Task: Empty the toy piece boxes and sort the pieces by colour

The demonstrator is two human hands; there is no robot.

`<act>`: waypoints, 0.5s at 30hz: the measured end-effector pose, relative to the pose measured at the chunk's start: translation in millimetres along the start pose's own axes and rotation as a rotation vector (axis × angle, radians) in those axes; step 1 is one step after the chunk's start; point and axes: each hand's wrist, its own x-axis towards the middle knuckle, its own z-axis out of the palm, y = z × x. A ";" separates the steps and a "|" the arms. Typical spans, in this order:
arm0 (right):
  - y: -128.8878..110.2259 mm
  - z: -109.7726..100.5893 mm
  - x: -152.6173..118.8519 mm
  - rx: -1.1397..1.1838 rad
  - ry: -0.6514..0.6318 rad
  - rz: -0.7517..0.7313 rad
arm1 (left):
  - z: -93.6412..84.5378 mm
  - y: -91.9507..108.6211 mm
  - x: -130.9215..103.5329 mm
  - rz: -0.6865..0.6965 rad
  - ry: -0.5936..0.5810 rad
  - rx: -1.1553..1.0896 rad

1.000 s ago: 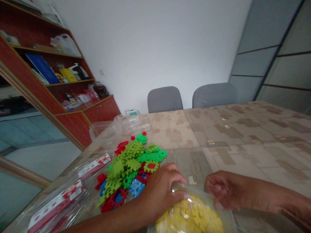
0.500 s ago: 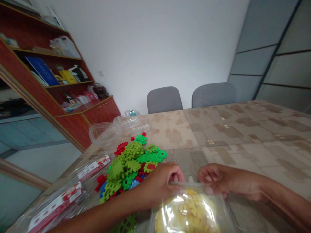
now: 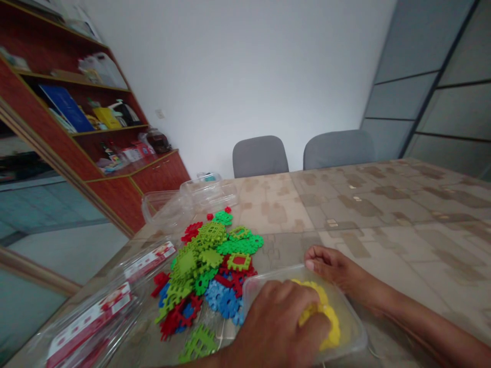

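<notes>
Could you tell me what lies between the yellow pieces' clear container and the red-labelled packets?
In the head view, a heap of red, green and blue interlocking pieces lies there.

- You can read no text anywhere here.
- The red-and-white labels (image 3: 92, 319) on the clear packs (image 3: 57, 332) at the desk's (image 3: 383, 214) left edge carry print, but it is too blurred to make out.
- The shelf's (image 3: 76, 130) books and boxes show no legible lettering.
</notes>
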 end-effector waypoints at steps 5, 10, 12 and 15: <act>-0.8 -5.9 -25.9 -0.351 0.239 -0.233 | 14.5 14.4 -0.1 0.144 0.004 0.231; 5.7 -27.0 -76.8 -0.733 0.166 -0.627 | 7.1 11.0 -9.7 0.242 -0.010 0.302; 10.2 -30.6 -88.3 -0.844 0.009 -0.696 | 7.0 9.4 -12.8 0.265 -0.011 0.324; 12.7 -28.0 -91.1 -0.988 -0.007 -0.760 | 11.1 8.7 -14.6 0.283 0.046 0.331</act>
